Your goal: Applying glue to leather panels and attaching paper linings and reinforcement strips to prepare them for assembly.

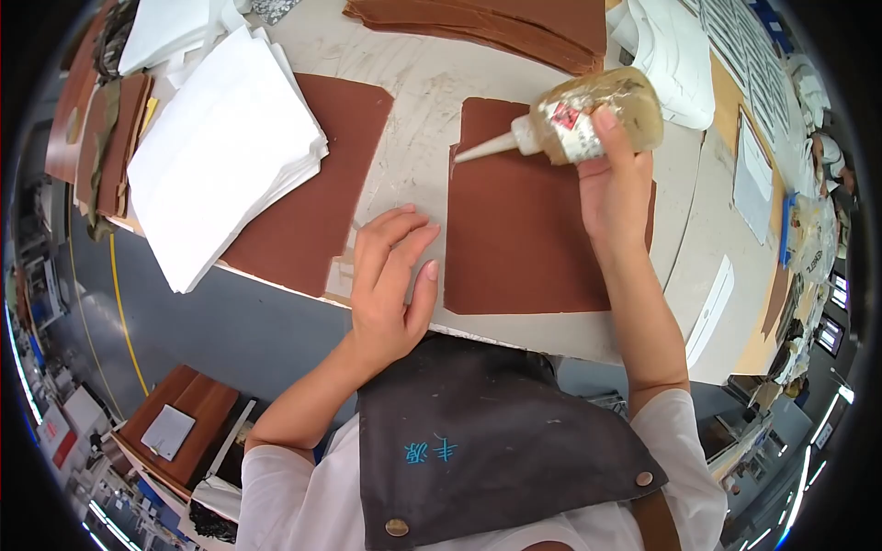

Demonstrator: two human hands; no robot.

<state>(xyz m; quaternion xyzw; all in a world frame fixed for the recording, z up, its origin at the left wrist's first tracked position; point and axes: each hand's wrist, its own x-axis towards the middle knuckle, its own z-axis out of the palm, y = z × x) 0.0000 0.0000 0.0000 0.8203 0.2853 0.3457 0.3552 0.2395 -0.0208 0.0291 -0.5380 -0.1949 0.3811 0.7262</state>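
A glue bottle [643, 101] with a long pale nozzle lies on its side in my right hand [614, 188], whose fingers wrap round it. Its nozzle tip points left, at the upper left edge of a brown leather panel [533, 239] on the table. My left hand [390, 271] is held over the bare strip between this panel and a second brown leather panel [322, 184]. Its fingers are apart, slightly curled, with nothing in them. A stack of white sheets [230, 147] covers much of the second panel.
Stacked brown leather pieces [487, 28] lie at the table's far side, with white material [671, 55] to their right. More brown pieces [119, 147] sit at the left edge. A white strip [712, 308] lies on the right. Below left stands a brown wooden surface with a notepad [168, 432].
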